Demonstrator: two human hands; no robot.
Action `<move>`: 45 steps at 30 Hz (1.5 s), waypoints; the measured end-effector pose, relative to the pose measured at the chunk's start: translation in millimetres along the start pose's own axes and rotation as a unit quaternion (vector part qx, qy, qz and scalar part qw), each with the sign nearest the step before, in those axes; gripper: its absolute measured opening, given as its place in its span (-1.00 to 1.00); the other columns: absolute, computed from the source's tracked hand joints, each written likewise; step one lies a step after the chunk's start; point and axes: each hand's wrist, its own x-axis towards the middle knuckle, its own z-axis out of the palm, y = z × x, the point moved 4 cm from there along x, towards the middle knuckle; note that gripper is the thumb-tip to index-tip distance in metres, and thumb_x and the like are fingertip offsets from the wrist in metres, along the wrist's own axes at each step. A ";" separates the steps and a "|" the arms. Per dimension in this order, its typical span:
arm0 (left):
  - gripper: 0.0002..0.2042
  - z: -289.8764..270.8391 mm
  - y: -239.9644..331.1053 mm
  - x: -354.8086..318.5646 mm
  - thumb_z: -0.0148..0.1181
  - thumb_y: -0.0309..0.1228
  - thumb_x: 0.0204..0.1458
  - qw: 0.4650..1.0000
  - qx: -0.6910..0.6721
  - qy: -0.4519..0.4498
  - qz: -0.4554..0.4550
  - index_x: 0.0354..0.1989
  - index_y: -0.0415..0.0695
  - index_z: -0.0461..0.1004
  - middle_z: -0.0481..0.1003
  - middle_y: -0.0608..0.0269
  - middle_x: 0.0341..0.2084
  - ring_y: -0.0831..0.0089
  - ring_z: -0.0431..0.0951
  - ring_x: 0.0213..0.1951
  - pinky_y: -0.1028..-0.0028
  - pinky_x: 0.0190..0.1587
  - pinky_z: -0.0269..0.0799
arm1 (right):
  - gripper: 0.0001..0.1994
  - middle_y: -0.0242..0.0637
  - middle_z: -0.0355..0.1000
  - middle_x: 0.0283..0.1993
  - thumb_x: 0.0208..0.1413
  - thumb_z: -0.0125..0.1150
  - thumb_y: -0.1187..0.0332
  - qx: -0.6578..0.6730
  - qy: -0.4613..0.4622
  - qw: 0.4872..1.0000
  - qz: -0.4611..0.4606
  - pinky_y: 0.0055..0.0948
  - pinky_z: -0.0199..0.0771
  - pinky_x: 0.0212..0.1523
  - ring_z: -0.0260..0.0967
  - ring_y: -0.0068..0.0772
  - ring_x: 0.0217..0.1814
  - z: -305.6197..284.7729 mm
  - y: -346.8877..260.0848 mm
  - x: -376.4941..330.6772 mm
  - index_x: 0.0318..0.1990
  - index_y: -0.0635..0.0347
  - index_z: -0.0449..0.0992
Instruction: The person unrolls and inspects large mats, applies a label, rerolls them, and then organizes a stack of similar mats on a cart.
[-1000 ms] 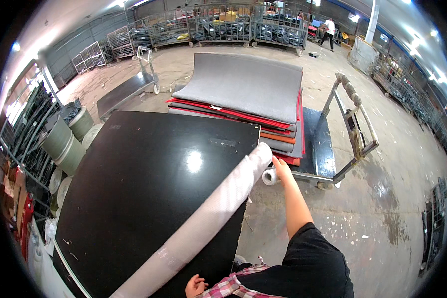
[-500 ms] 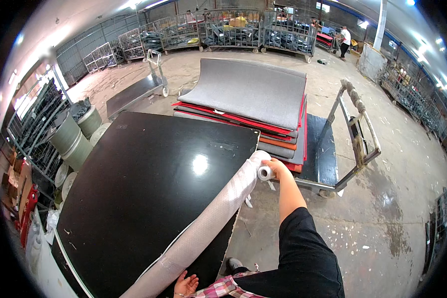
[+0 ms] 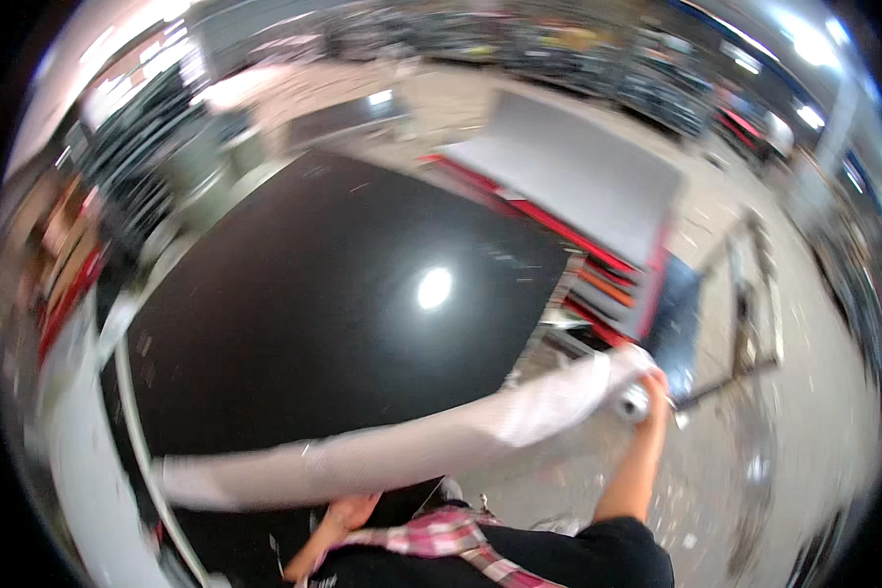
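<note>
A long pale roll of sheet material (image 3: 392, 454), partly covered in clear film, lies across the near side of the black table (image 3: 353, 304), its right end jutting past the edge. At that end my right hand (image 3: 656, 389) is closed on a small roll of stretch film (image 3: 633, 402) with a hollow core, held against the long roll. My left hand (image 3: 355, 510) is at the near side of the long roll, close under it. Its fingers are blurred and partly hidden, so their hold does not show.
Beyond the table's right edge, a cart (image 3: 678, 304) carries a stack of grey, red and orange sheets (image 3: 583, 186). Its metal handle (image 3: 755, 294) stands to the right. Greenish drums (image 3: 198, 181) are at the left. Blurred wire cages (image 3: 568, 64) line the back.
The long roll has swung from a steep diagonal to lying nearly crosswise. My right hand moved right and nearer with the small roll. The view has turned and is blurred.
</note>
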 end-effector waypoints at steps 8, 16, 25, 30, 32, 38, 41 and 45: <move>-0.62 8.7 36.1 -55.3 0.08 -0.59 -0.17 0.971 0.136 -0.156 0.116 -0.09 -0.18 0.29 0.30 0.24 -0.09 0.38 0.23 0.00 0.42 0.06 0.10 | -0.70 -0.35 0.33 -0.28 -0.08 -0.03 0.24 -0.094 -0.008 0.995 0.041 -0.48 0.28 -0.24 0.27 -0.46 -0.26 14.5 -17.1 -81.3 -0.18 0.16 0.34; -0.66 -57.8 174.6 -206.6 0.07 -0.64 -0.35 0.854 0.327 0.003 0.405 -0.25 -0.30 0.39 0.42 0.19 -0.26 0.43 0.38 -0.21 0.48 -0.16 0.28 | -0.67 -0.33 0.33 -0.27 -0.04 -0.07 0.20 -0.091 -0.175 0.971 0.139 -0.45 0.29 -0.25 0.28 -0.41 -0.27 112.3 53.4 -175.2 -0.16 0.21 0.33; -0.55 -124.8 357.4 -428.6 -0.09 -0.57 -0.32 0.738 0.137 0.132 0.647 -0.09 -0.27 0.21 0.36 0.18 -0.25 0.40 0.35 -0.18 0.42 -0.03 0.19 | -0.69 -0.19 0.31 -0.20 -0.03 -0.14 0.31 0.035 -0.377 0.901 0.213 -0.36 0.30 -0.22 0.29 -0.33 -0.20 396.9 117.8 -418.2 -0.18 0.33 0.32; -0.50 -126.2 384.4 -497.2 -0.10 -0.61 -0.23 0.633 0.148 0.170 0.741 0.03 -0.28 0.10 0.23 0.09 -0.05 0.34 0.21 0.01 0.41 0.05 0.09 | -0.67 -0.22 0.29 -0.17 0.00 -0.06 0.36 0.054 -0.556 0.809 0.182 -0.48 0.29 -0.24 0.27 -0.44 -0.19 608.0 59.5 -543.8 -0.06 0.29 0.24; -0.54 -111.7 362.6 -494.8 -0.10 -0.62 -0.20 0.622 0.240 0.184 0.722 0.00 -0.27 0.16 0.24 0.09 -0.04 0.33 0.20 0.03 0.39 0.05 0.09 | -0.61 -0.23 0.30 -0.18 -0.04 0.00 0.36 -0.041 -0.605 0.790 0.090 -0.53 0.26 -0.26 0.26 -0.47 -0.22 664.2 29.3 -584.8 -0.01 0.27 0.22; -0.46 -141.9 266.6 -435.2 0.02 -0.67 -0.23 0.636 0.451 0.256 0.571 0.03 -0.18 0.11 0.23 0.19 -0.10 0.45 0.32 -0.14 0.52 -0.16 0.27 | -0.69 -0.26 0.34 -0.26 -0.08 0.02 0.39 -0.078 -0.694 0.707 0.112 -0.53 0.26 -0.26 0.27 -0.45 -0.26 661.4 57.6 -651.2 -0.12 0.25 0.33; -0.21 -145.4 211.4 -403.9 0.26 -0.40 -0.38 0.478 0.603 0.352 0.533 0.10 -0.19 -0.03 0.11 0.01 -0.02 0.23 0.21 -0.03 0.34 -0.04 0.18 | -0.74 -0.29 0.33 -0.25 -0.07 0.02 0.37 -0.065 -0.706 0.641 0.295 -0.51 0.26 -0.24 0.26 -0.46 -0.25 594.0 101.8 -678.5 -0.18 0.24 0.36; -0.40 -145.4 159.7 -366.3 0.26 -0.37 -0.38 0.501 0.614 0.336 0.509 -0.06 -0.23 0.18 0.24 -0.02 -0.15 0.12 0.26 -0.08 0.31 -0.04 0.18 | -0.74 -0.31 0.35 -0.28 0.01 -0.06 0.26 -0.116 -0.646 0.601 0.456 -0.49 0.34 -0.36 0.30 -0.46 -0.28 511.4 141.7 -672.6 -0.19 0.18 0.37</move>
